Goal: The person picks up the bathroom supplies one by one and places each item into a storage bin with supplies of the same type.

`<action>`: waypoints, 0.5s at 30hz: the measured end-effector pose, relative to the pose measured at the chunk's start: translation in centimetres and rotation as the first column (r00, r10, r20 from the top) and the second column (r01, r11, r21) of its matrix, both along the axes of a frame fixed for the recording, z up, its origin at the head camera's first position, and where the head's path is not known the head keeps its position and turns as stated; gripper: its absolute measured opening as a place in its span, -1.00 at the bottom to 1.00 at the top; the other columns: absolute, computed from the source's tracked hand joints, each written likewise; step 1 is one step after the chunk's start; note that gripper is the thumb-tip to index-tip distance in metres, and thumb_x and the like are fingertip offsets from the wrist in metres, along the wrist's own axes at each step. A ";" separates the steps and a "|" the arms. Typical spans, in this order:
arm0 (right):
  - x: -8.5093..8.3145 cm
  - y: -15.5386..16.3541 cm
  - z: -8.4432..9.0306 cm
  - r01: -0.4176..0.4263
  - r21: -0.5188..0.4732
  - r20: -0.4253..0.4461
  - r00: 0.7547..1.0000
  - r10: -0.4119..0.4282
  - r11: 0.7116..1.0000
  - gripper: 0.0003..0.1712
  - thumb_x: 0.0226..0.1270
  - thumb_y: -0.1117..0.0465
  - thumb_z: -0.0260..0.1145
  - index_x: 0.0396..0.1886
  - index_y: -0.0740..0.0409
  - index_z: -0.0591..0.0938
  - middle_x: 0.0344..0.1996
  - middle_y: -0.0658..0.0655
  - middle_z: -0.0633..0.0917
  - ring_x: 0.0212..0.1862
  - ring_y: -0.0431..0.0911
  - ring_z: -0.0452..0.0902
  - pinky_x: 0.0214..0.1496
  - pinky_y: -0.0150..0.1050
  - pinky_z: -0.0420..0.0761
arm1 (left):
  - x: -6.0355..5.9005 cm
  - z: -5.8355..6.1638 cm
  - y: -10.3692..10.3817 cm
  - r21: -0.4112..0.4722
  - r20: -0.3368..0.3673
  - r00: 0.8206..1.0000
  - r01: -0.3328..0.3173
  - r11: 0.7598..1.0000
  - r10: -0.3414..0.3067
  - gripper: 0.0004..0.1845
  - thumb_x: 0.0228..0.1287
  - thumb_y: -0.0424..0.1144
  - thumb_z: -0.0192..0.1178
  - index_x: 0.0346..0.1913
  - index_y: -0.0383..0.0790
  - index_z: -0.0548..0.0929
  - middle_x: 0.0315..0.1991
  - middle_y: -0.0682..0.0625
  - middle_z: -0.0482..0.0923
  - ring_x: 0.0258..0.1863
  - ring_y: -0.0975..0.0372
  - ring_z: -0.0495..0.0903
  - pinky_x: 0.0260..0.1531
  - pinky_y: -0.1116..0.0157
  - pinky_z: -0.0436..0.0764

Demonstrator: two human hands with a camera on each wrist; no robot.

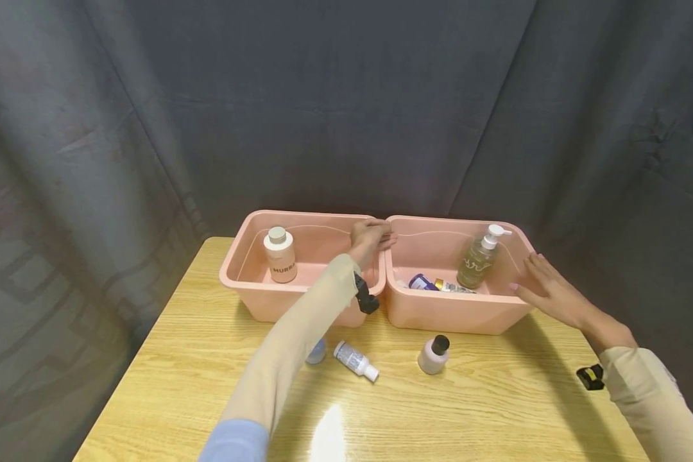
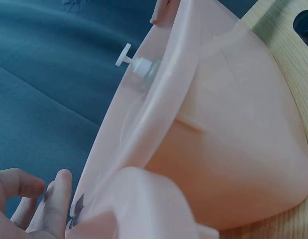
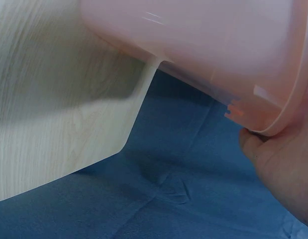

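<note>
Two pink bins stand side by side, the left bin (image 1: 300,218) and the right bin (image 1: 456,317). My left hand (image 1: 372,237) is over the place where their rims meet, its fingers at the left rim of the right bin. In the left wrist view, the fingers (image 2: 56,204) are fairly straight beside that rim. My right hand (image 1: 563,298) rests against the right end of the right bin, fingers extended along its rim. Inside the right bin are a green pump bottle (image 1: 477,262), a purple-labelled container (image 1: 423,282) and a gold-capped tube (image 1: 453,287).
A white bottle (image 1: 280,256) stands in the left bin. On the wooden table (image 1: 468,410) are a white bottle on its side (image 1: 355,359), a pink bottle with a black cap (image 1: 433,355) and a blue object (image 1: 316,352), partly behind my left sleeve. Dark curtain (image 1: 335,109) hangs behind.
</note>
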State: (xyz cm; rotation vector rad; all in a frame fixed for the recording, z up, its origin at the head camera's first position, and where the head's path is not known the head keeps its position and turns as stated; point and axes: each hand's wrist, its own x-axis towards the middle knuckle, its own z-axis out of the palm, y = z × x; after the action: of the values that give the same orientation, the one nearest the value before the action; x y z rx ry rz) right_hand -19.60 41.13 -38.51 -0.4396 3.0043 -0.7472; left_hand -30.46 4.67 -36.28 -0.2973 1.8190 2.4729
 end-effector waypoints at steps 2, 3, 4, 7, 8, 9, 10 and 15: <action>0.0 0.0 0.2 0.000 0.009 0.011 1.000 0.000 1.000 -0.04 0.49 -0.06 0.15 0.50 0.50 -0.05 0.51 0.48 -0.22 0.52 0.25 -0.53 0.40 0.40 -0.31 | -0.1 0.1 0.0 0.004 0.004 1.000 0.017 1.000 -0.017 -0.78 0.27 -0.56 0.23 -0.04 -0.54 0.65 -0.16 -0.41 0.67 -0.20 -0.09 0.73 -0.25 0.20 0.72; 0.0 -0.1 0.3 -0.001 0.014 0.017 1.000 0.001 1.000 -0.04 0.49 -0.06 0.15 0.50 0.51 -0.05 0.51 0.49 -0.22 0.52 0.26 -0.53 0.40 0.40 -0.31 | -0.1 0.1 0.0 -0.001 0.005 1.000 0.029 1.000 -0.029 -0.76 0.27 -0.55 0.23 -0.01 -0.54 0.64 -0.15 -0.41 0.67 -0.20 -0.09 0.73 -0.23 0.20 0.72; 0.1 -0.1 0.4 -0.003 0.019 0.022 1.000 0.003 1.000 -0.04 0.50 -0.06 0.15 0.50 0.51 -0.05 0.50 0.51 -0.22 0.52 0.27 -0.52 0.40 0.40 -0.30 | -0.1 0.1 -0.1 -0.005 0.006 0.999 0.039 0.999 -0.039 -0.74 0.27 -0.55 0.23 0.01 -0.54 0.64 -0.15 -0.39 0.67 -0.20 -0.08 0.73 -0.23 0.19 0.72; 0.1 -0.3 0.7 -0.007 0.037 0.038 0.999 0.006 0.999 -0.04 0.50 -0.08 0.14 0.49 0.53 -0.04 0.49 0.54 -0.21 0.51 0.30 -0.50 0.40 0.40 -0.26 | -0.2 0.1 -0.2 -0.021 0.007 0.997 0.071 0.997 -0.071 -0.70 0.27 -0.53 0.23 0.06 -0.52 0.63 -0.17 -0.36 0.69 -0.21 -0.06 0.74 -0.20 0.17 0.71; 0.1 -0.4 0.7 -0.008 0.042 0.040 0.999 0.007 0.999 -0.04 0.50 -0.08 0.14 0.49 0.53 -0.04 0.49 0.54 -0.20 0.51 0.31 -0.49 0.40 0.40 -0.25 | -0.1 0.1 -0.3 -0.032 0.008 0.997 0.083 0.996 -0.083 -0.69 0.27 -0.51 0.24 0.07 -0.51 0.62 -0.18 -0.34 0.70 -0.21 -0.05 0.74 -0.18 0.16 0.71; 0.2 -0.4 0.8 -0.011 0.046 0.038 0.999 0.009 0.999 -0.05 0.50 -0.08 0.14 0.49 0.53 -0.02 0.49 0.55 -0.19 0.52 0.31 -0.48 0.40 0.41 -0.24 | -0.1 0.1 -0.4 -0.035 0.010 0.996 0.089 0.995 -0.088 -0.68 0.27 -0.50 0.25 0.08 -0.50 0.62 -0.20 -0.32 0.71 -0.22 -0.04 0.75 -0.18 0.16 0.71; 0.2 -0.4 0.8 -0.014 0.049 0.030 0.999 0.012 0.999 -0.05 0.49 -0.07 0.15 0.48 0.54 0.00 0.48 0.56 -0.17 0.52 0.32 -0.46 0.39 0.42 -0.21 | -0.1 0.1 -0.4 -0.039 0.010 0.996 0.092 0.995 -0.091 -0.68 0.27 -0.50 0.26 0.07 -0.50 0.62 -0.22 -0.31 0.71 -0.24 -0.03 0.75 -0.19 0.15 0.71; 0.3 -0.6 1.1 -0.042 0.042 -0.032 0.999 0.044 0.998 -0.14 0.46 0.00 0.21 0.45 0.52 0.15 0.46 0.58 -0.04 0.50 0.39 -0.31 0.35 0.47 -0.12 | 0.1 0.3 -0.5 -0.035 0.003 0.995 0.097 0.995 -0.097 -0.71 0.26 -0.50 0.27 0.04 -0.50 0.64 -0.21 -0.34 0.70 -0.24 -0.06 0.75 -0.20 0.13 0.71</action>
State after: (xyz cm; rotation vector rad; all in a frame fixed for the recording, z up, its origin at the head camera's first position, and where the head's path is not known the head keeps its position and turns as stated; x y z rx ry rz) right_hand -19.29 40.56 -37.44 -0.5181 3.0235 -0.6804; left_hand -30.40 4.18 -35.96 -0.2067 1.8324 2.3779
